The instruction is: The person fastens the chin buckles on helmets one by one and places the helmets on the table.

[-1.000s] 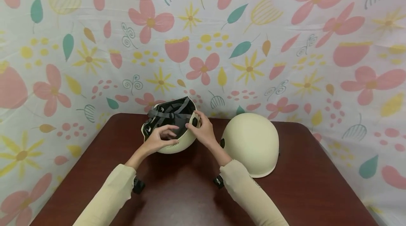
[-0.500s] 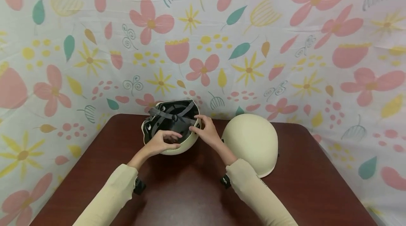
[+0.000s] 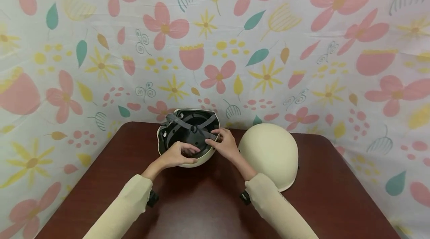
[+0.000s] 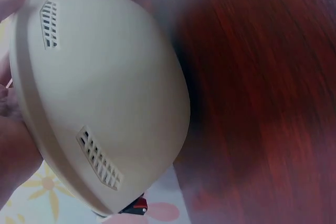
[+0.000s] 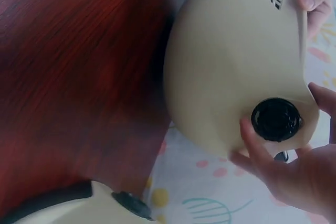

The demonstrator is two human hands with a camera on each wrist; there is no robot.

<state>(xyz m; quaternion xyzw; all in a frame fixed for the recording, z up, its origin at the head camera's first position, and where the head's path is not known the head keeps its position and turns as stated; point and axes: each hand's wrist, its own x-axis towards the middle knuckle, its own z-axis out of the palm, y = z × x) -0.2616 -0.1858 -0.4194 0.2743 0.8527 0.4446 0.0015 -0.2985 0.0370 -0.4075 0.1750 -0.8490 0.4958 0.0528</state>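
An upturned cream helmet [image 3: 199,162] rests near the table's back edge, its black lining and grey chin straps [image 3: 183,121] facing up. My left hand [image 3: 178,154] grips its near rim, thumb outside and fingers inside the shell. At the right side of the rim, my right hand [image 3: 226,145] pinches the edge beside a round black knob [image 5: 276,119], which shows in the right wrist view. Grilled vents [image 4: 100,158] mark the shell in the left wrist view, where most of the left hand is cut off.
A second cream helmet [image 3: 270,155] stands dome-up on the dark red-brown table [image 3: 198,209], close to my right forearm. Behind the table's back edge hangs a flowered cloth [image 3: 215,37]. Black wrist devices [image 3: 152,198] sit under both cuffs.
The held helmet has tilted back and sunk slightly, so more of its inside shows. Both hands have moved a little right and down with it, keeping their hold. The view has shifted slightly.
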